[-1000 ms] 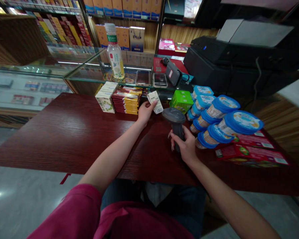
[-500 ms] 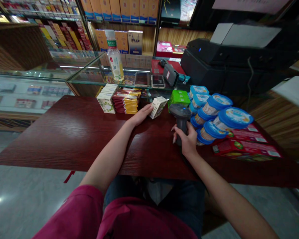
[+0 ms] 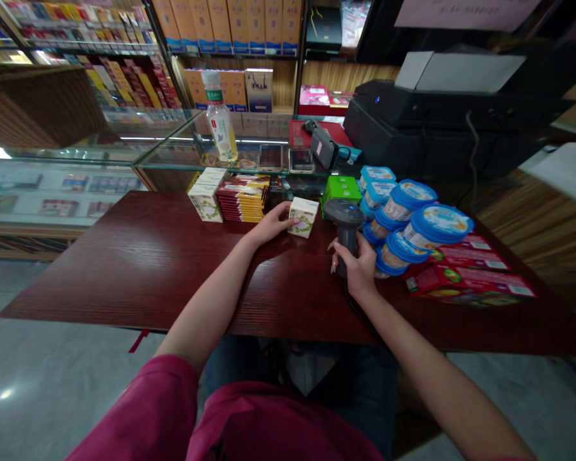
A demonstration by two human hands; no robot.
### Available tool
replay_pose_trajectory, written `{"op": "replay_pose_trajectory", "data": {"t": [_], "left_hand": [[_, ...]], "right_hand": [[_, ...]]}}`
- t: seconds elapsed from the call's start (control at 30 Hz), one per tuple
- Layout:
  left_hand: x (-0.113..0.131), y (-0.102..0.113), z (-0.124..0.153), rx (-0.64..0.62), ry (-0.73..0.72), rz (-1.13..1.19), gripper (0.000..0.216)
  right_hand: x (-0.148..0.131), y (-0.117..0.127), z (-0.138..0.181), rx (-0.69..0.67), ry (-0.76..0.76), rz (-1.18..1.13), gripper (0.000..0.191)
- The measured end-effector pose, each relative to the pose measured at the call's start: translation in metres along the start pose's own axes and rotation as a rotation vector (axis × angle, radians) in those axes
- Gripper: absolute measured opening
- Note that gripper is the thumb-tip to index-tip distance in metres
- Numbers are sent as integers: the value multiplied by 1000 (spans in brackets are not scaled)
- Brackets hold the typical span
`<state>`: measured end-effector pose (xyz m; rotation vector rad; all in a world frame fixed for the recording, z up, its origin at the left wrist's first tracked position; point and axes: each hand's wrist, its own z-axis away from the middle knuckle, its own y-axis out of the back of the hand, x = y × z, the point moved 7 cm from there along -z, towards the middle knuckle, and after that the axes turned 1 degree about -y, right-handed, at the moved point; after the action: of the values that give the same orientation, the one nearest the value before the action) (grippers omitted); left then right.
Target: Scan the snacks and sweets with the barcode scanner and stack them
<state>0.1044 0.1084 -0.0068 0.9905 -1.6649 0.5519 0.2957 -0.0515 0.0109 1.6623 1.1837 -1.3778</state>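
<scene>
Two grips: left hand [image 3: 271,225] pinches small white box [image 3: 304,214]; right hand [image 3: 363,272] wraps scanner [image 3: 345,216] | box left of scanner head, touching surface [image 3: 173,275] unclear | step, seemingly: box-to-scanner alignment | next calls for steady aim

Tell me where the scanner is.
In the head view, the scanner is just right of centre, gripped in the right hand, between the white box in the left hand and the blue-lidded tubs.

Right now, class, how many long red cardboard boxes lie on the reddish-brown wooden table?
2 visible: the nearer red box on the right, and the farther red box just behind it, beside blue-lidded round tubs that may hide others.
</scene>
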Motion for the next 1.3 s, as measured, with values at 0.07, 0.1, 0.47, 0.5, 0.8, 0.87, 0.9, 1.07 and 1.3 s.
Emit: {"op": "replay_pose_trajectory", "data": {"t": [0.07,0.1,0.47,0.5,0.8,0.87,0.9,1.07,1.3], "left_hand": [[2,-3,1,5,15,-31,56],[2,-6,2,25,24,-52,57],[18,-44,27,596,-31,-337,93],[19,-41,32,592,-10,-323,90],[42,38,143,674,69,-382,79],[47,69,165,777,71,-411,78],[50,85,174,839,71,-432,78],[56,139,184,1067,95,-529,77],[45,150,156,1090,87,-503,79]], "right_hand": [[1,1,0,4,-4,-12,27],[1,1,0,6,-7,-17,28],[-7,1,1,-12,52,27,25],[-7,1,1,-11,54,29,25],[-12,-7,8,-62,48,38,27],[-14,-11,10,-85,44,35,28],[-14,-12,11,-93,43,36,28],[-15,-17,13,-117,42,42,26],[-5,-13,9,-82,12,-13,29]]}}
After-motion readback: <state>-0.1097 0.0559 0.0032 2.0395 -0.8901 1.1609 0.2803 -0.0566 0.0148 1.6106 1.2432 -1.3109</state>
